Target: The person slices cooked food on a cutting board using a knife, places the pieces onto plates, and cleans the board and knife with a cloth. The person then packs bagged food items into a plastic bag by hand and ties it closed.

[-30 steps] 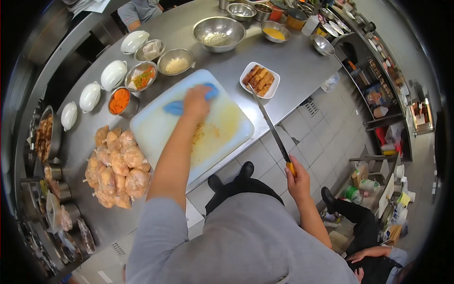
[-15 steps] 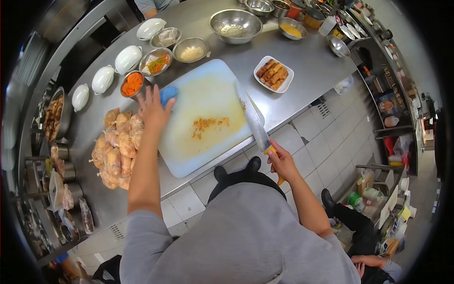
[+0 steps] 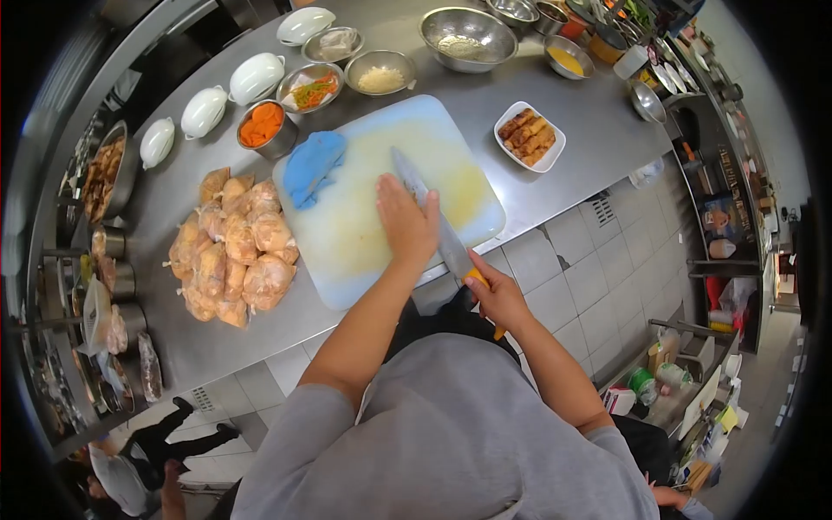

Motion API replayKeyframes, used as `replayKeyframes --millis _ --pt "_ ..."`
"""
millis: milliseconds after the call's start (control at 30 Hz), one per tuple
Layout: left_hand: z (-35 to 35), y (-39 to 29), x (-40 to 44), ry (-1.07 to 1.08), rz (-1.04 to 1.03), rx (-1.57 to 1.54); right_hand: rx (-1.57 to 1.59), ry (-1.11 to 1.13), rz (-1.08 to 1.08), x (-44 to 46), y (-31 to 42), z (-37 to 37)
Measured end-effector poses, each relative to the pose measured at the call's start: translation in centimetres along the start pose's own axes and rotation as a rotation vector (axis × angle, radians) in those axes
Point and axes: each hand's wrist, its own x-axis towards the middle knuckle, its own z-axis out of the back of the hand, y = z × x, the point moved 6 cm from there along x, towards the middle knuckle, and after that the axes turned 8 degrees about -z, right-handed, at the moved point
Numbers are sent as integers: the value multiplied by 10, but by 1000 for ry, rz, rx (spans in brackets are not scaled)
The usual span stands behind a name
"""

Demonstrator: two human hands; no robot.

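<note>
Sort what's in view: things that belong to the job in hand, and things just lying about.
Seemingly in the job:
kitchen knife, held in the right hand
cutting board, below the left hand
crumpled blue cloth

Apparently just lying about:
bagged food portions
carrot slices
browned rolls
white oval dishes

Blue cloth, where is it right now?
In the head view, the blue cloth lies on the left part of the cutting board, near the metal pot of orange pieces and left of the left hand.
</note>
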Motion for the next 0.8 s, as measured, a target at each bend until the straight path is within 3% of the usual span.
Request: replayKeyframes --millis 533,600,700,800 --pt "-14 -17 -4 -70 -5 -249 73 102 -36 -8 -15 -4" --pt "2 -14 -2 -160 -9 -468 91 141 -20 -8 -12 -8" --pt "40 5 8 -268 -39 -524 177 202 -35 -8 -15 -13" --pt "111 30 41 -422 -221 -180 241 255 44 -8 -15 -12"
